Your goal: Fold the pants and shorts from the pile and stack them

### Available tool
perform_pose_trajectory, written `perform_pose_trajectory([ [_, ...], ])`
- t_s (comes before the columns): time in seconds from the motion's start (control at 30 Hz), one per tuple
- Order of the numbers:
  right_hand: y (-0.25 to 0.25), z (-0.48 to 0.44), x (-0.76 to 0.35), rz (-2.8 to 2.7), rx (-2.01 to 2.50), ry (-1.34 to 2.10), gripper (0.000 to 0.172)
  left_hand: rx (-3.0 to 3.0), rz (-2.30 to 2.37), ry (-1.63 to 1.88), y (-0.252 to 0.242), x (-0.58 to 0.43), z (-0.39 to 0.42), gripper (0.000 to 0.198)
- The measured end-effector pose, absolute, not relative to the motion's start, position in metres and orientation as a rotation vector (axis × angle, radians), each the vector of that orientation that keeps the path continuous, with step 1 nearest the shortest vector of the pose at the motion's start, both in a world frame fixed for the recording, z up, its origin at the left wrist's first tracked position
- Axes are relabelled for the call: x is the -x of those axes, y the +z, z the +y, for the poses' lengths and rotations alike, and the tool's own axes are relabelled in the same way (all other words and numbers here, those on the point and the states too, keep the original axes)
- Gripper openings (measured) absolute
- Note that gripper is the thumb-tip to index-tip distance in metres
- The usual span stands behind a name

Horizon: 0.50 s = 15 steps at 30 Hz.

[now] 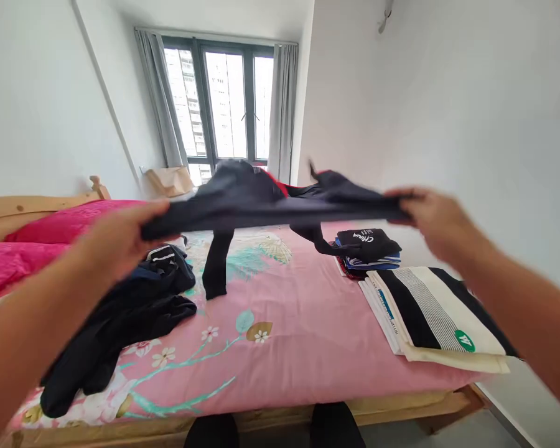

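Observation:
Stretched level in mid-air above the bed is a dark navy or black garment [261, 208] with red trim along part of its edge. Black strap-like or sleeve-like ends dangle below it, and motion blur hides its exact kind. My left hand [121, 236] is closed on one end of the cloth. At the opposite end, my right hand [432, 214] pinches the garment's corner. Below my left forearm lies a loose heap of dark clothes [135, 317] on the bed.
A pink floral sheet [298, 348] covers the wooden-framed bed. Folded striped clothes [424, 311] lie at the right edge, with another folded stack [368, 246] behind. Bright pink bedding [70, 221] lies at left. A brown paper bag [170, 182] stands near the window [224, 102].

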State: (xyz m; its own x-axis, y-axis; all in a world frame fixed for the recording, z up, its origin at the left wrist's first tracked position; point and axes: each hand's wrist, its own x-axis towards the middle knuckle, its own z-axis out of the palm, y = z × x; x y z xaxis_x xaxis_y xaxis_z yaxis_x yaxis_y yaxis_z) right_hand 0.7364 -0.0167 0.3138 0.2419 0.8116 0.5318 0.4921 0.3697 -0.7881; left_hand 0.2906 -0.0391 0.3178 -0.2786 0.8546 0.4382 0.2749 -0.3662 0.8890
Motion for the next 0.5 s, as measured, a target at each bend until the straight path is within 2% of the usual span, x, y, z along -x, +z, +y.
perform_pose_trajectory([
  [0.07,0.219,-0.027,-0.738,-1.565,1.527,0.321,0.030,-1.149,1.482,1.329,0.237,-0.291,-0.055,0.056],
  [0.13,0.122,-0.045,-0.734,-1.711,1.655,0.437,0.033,-0.993,1.546,1.035,0.161,-0.296,-0.077,0.053],
  [0.23,0.008,-0.081,-0.722,-1.670,1.796,0.632,0.038,-0.851,1.646,0.906,0.075,-0.308,-0.117,0.042],
  [0.33,-0.050,-0.117,-0.716,-1.596,1.798,0.675,0.041,-0.758,1.676,0.861,0.021,-0.309,-0.155,0.041],
  [0.5,-0.070,-0.166,-0.731,-1.487,1.720,0.727,0.039,-0.623,1.616,0.885,-0.036,-0.285,-0.204,0.046],
])
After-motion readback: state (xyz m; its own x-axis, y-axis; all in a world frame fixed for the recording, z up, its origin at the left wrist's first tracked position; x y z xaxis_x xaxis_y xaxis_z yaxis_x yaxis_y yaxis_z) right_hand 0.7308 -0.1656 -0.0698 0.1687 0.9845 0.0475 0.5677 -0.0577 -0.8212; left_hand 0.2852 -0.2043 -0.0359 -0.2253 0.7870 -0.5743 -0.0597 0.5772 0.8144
